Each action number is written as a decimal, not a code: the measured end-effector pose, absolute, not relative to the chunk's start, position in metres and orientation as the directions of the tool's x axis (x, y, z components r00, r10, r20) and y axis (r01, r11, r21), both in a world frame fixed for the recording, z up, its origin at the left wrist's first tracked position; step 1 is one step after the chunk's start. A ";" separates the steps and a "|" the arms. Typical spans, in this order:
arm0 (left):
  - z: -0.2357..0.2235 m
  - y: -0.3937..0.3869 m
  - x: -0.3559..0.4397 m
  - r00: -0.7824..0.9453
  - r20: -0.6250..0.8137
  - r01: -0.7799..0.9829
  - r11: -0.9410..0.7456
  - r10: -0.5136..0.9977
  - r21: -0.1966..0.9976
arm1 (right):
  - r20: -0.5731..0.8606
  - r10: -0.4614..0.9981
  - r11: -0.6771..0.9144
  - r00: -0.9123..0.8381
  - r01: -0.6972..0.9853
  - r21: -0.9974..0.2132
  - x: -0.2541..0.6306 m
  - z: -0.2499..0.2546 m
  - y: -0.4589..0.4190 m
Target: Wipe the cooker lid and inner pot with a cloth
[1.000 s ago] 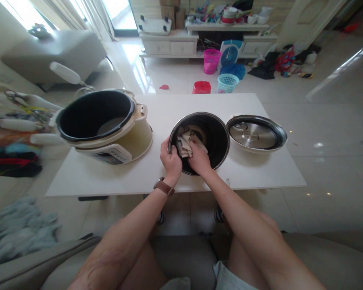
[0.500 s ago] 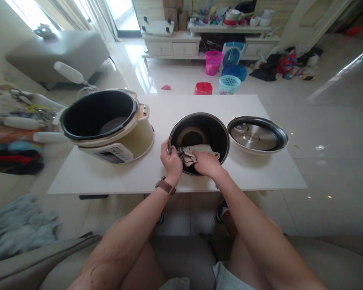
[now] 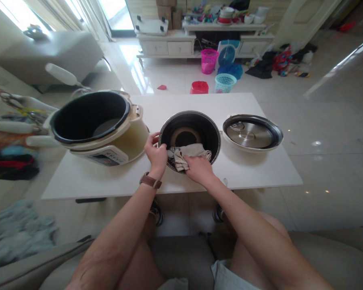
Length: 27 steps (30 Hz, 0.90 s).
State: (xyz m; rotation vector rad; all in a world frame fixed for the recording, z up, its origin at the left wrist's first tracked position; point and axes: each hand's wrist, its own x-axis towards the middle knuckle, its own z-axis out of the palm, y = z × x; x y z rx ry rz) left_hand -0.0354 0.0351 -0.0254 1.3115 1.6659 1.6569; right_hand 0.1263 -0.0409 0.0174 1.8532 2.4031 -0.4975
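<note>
A dark round inner pot (image 3: pixel 204 121) sits on the white table in front of me, its mouth tilted toward me. My left hand (image 3: pixel 156 155) grips the pot's left rim, thumb on the near side. In my right hand (image 3: pixel 199 170) is a crumpled beige cloth (image 3: pixel 191 155) with dark markings, lying over the pot's near inside wall. Left of the pot stands the white electric cooker body (image 3: pixel 130 141), its top uncovered and a control panel on its front. A round lid (image 3: pixel 249 135) lies to the right, metal underside up.
The white table (image 3: pixel 175 185) ends just before my knees. Behind it on the floor are a red stool (image 3: pixel 199 87), a light blue basket (image 3: pixel 225 83) and a pink basket (image 3: pixel 209 61). White-handled items stand left of the cooker.
My left hand has shifted left along with the pot. The cloth in my right hand has come up nearer the pot's close rim and looks more spread. The whole view has shifted slightly.
</note>
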 end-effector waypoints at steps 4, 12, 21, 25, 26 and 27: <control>-0.021 0.045 -0.054 -0.402 0.331 0.335 -0.199 0.854 0.921 | -0.233 0.906 0.308 -0.353 0.928 -0.210 0.127 0.016 -0.041; -0.001 0.041 -0.065 -0.251 0.336 0.304 -0.255 0.908 0.918 | -0.207 0.882 0.381 -0.423 0.900 -0.212 0.129 0.012 -0.041; -0.012 0.029 -0.050 -0.386 0.324 0.253 -0.239 0.864 0.938 | -0.174 0.896 0.379 -0.408 0.908 -0.177 0.138 0.009 -0.034; -0.014 0.022 -0.039 -0.418 0.318 0.223 -0.243 0.851 0.944 | -0.217 0.914 0.314 -0.343 0.936 -0.157 0.133 0.010 -0.034; -0.014 0.020 -0.036 -0.423 0.321 0.218 -0.249 0.847 0.944 | -0.236 0.916 0.289 -0.323 0.942 -0.170 0.131 0.010 -0.035; -0.014 0.018 -0.033 -0.428 0.327 0.214 -0.257 0.842 0.942 | -0.246 0.919 0.268 -0.309 0.945 -0.185 0.128 0.011 -0.037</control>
